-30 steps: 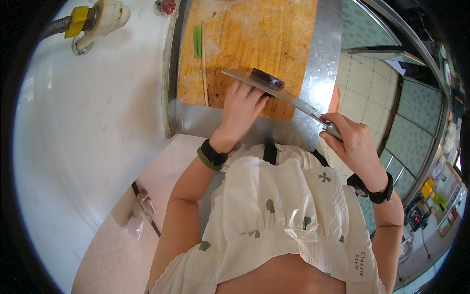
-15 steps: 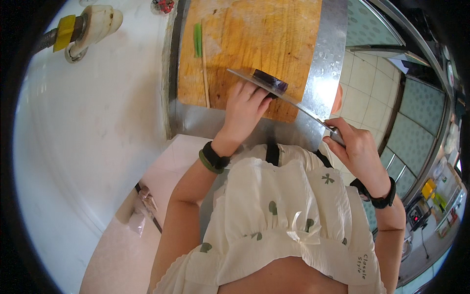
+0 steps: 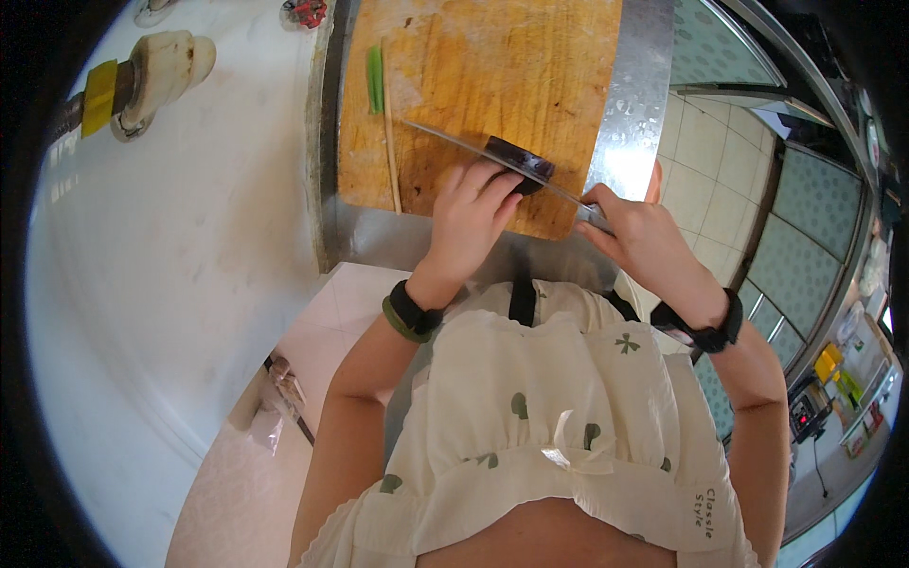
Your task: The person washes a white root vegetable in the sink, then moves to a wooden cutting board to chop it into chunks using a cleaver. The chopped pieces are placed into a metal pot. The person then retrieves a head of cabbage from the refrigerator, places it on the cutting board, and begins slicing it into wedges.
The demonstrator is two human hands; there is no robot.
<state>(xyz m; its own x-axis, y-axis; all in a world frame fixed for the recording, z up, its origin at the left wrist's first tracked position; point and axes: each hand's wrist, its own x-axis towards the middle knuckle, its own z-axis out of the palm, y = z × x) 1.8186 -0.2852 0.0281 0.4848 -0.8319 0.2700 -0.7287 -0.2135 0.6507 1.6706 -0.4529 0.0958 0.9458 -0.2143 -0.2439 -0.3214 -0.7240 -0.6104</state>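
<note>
A dark purple eggplant piece [image 3: 516, 156] lies toward the near right of the wooden cutting board [image 3: 492, 66]. My left hand [image 3: 471, 204] is closed over its near side, with the fingertips partly hidden. A long knife [image 3: 445, 137] crosses the eggplant, its tip pointing up and left over the board. The knife's handle is gripped in my right hand [image 3: 644, 232], just off the board's right edge. How deep the blade sits in the eggplant, I cannot tell.
A thin wooden stick [image 3: 391, 151] and a green vegetable strip [image 3: 375, 80] lie along the board's left side. Metal counter [image 3: 630, 104] borders the board. A white basin [image 3: 218, 161] with a tap [image 3: 161, 76] is at left. Tiled floor [image 3: 710, 180] shows at right.
My right hand has moved left and slightly up with the knife, so the blade reaches farther left across the board. My left hand stays on the eggplant. The view has shifted a little.
</note>
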